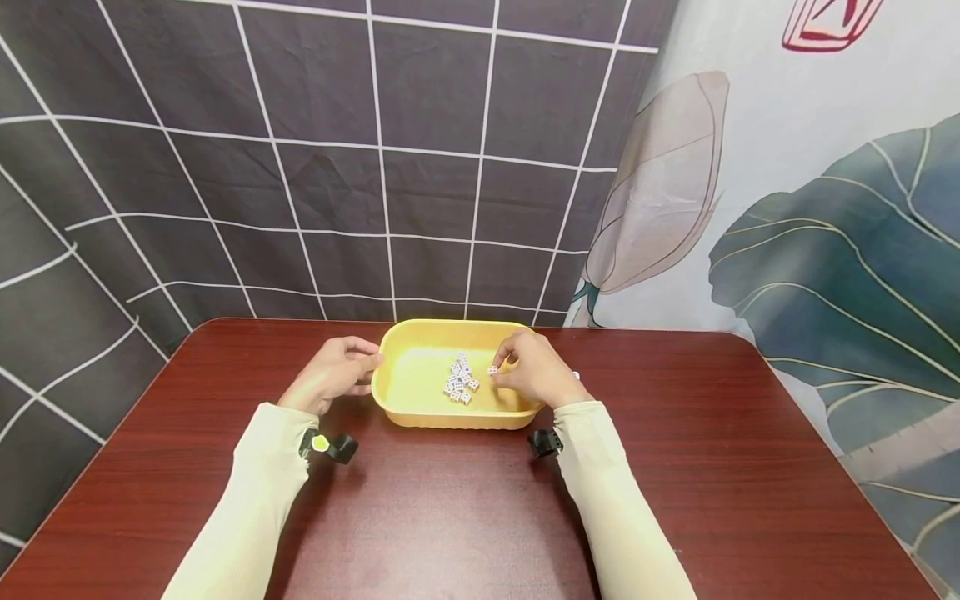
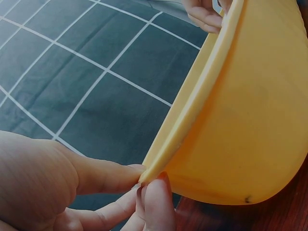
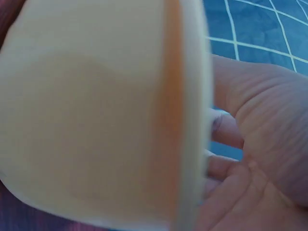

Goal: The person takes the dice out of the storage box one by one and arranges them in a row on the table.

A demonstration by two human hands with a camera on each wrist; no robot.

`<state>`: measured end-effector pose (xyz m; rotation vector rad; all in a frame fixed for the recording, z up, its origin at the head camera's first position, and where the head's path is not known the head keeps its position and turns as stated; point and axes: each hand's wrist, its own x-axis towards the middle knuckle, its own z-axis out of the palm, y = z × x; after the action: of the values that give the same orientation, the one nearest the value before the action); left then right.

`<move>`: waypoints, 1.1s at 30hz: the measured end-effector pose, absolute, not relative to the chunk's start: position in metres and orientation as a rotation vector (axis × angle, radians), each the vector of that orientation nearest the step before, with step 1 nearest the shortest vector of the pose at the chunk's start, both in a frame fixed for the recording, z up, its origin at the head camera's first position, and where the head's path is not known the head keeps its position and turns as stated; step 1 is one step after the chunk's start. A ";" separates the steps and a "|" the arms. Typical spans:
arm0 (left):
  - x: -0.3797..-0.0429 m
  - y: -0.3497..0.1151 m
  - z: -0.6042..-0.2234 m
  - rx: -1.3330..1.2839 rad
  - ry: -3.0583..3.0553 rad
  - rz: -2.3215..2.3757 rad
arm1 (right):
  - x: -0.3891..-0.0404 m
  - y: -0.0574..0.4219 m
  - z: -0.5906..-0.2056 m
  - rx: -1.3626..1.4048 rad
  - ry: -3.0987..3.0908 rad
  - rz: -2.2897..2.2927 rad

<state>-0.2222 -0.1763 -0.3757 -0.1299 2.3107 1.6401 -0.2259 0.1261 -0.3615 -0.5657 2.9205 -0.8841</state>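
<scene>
Tub [image 1: 457, 421] gripped at nine o'clock by left hand [image 1: 330, 373]; die [image 1: 492, 370], pinched by right hand [image 1: 537, 368], was liable to be dropped through slippage.

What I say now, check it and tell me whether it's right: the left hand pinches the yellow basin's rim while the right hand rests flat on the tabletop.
Wrong about the right hand: the head view shows it over the inside of the yellow basin, apparently pinching a white die, not flat on the tabletop. The left hand does pinch the rim.
</scene>
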 end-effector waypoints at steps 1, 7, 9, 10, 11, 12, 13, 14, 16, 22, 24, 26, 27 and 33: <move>-0.222 -0.176 -0.376 -0.129 2.311 1.640 | -0.226 0.128 -0.361 -0.573 2.923 -0.883; -0.222 -0.177 -0.376 -0.115 2.311 1.642 | -0.227 0.136 -0.357 -0.618 2.923 -0.897; -0.222 -0.177 -0.376 -0.111 2.313 1.642 | -0.226 0.139 -0.355 -0.610 2.925 -0.909; -0.222 -0.177 -0.376 -0.111 2.314 1.642 | -0.225 0.140 -0.354 -0.602 2.928 -0.914; -0.222 -0.177 -0.376 -0.111 2.314 1.640 | -0.224 0.141 -0.353 -0.589 2.929 -0.922; -0.223 -0.177 -0.376 -0.113 2.314 1.641 | -0.224 0.143 -0.352 -0.583 2.934 -0.926; -0.222 -0.177 -0.376 -0.117 2.314 1.641 | -0.224 0.144 -0.351 -0.579 2.939 -0.930; -0.222 -0.177 -0.376 -0.120 2.314 1.641 | -0.223 0.145 -0.350 -0.576 2.943 -0.936; -0.222 -0.177 -0.376 -0.126 2.314 1.641 | -0.223 0.148 -0.349 -0.577 2.954 -0.936; -0.222 -0.177 -0.376 -0.135 2.309 1.641 | -0.223 0.157 -0.344 -0.577 2.965 -0.941; -0.223 -0.177 -0.376 -0.138 2.307 1.642 | -0.223 0.161 -0.343 -0.570 2.968 -0.931; -0.223 -0.177 -0.376 -0.140 2.306 1.643 | -0.223 0.164 -0.342 -0.558 2.970 -0.928; -0.223 -0.177 -0.376 -0.141 2.305 1.643 | -0.223 0.166 -0.342 -0.554 2.971 -0.927; -0.223 -0.177 -0.376 -0.137 2.311 1.637 | -0.223 0.176 -0.340 -0.539 2.983 -0.954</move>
<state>-0.2230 -0.1769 -0.3763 -0.1373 2.3107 1.6373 -0.2231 0.1760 -0.3405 -0.5394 2.9835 -0.9538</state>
